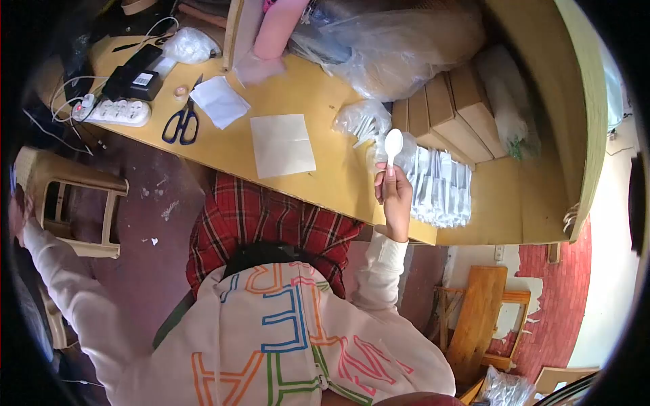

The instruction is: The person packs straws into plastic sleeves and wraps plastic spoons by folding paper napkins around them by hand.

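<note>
My right hand (396, 196) holds a white plastic spoon (393, 143) by its handle, bowl upward, above the table's front edge. Just right of that hand lies a row of clear packets with white cutlery (441, 189). Behind the spoon, an open plastic bag (365, 123) shows more white handles. A square sheet of paper (283, 145) rests flat on the table, left of the spoon. Far out at the left edge, my left hand (22, 211) is near a beige plastic stool (84, 174); its fingers are dark and partly cut off by the view.
Blue-handled scissors (181, 125), a folded white paper (220, 101) and a tape roll (181, 91) lie on the table's left half. A power strip (115, 112) with cables sits at the left edge. Cardboard boxes (450, 115) and a large plastic bag (399, 47) stand at the back.
</note>
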Demonstrator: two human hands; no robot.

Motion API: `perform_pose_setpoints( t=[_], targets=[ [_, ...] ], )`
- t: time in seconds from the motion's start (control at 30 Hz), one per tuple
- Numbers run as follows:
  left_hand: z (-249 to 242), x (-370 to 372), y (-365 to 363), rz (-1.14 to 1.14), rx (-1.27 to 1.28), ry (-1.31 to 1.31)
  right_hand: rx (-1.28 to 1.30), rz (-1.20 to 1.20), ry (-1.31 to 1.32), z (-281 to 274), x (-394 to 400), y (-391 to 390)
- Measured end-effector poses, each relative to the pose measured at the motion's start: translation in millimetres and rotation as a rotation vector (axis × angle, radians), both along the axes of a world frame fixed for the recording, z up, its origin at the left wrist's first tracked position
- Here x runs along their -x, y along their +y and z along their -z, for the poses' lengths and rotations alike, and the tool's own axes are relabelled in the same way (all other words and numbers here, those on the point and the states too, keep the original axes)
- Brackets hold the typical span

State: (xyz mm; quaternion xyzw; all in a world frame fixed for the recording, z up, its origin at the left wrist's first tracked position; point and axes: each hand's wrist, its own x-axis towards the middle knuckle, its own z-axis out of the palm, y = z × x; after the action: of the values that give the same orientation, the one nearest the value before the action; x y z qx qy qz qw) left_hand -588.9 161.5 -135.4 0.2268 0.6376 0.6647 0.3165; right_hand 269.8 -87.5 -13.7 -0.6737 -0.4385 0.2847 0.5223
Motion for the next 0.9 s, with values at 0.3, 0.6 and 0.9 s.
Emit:
perform_pose_setpoints(
  t=[0.3,0.6,0.9],
  targets=[
    [-13.0,0.7,5.4,-0.013,-0.030,-0.034,-0.003,0.038,0.017,11.9,-19.4,-19.8],
    [-29.4,8.6,16.7,-0.016,-0.094,-0.082,0.031,0.012,0.020,24.8,-18.1,-20.6],
    [-45.8,26.4,23.7,0.011,-0.224,-0.187,0.054,-0.009,0.081,27.5,-16.2,-9.7]
  ],
)
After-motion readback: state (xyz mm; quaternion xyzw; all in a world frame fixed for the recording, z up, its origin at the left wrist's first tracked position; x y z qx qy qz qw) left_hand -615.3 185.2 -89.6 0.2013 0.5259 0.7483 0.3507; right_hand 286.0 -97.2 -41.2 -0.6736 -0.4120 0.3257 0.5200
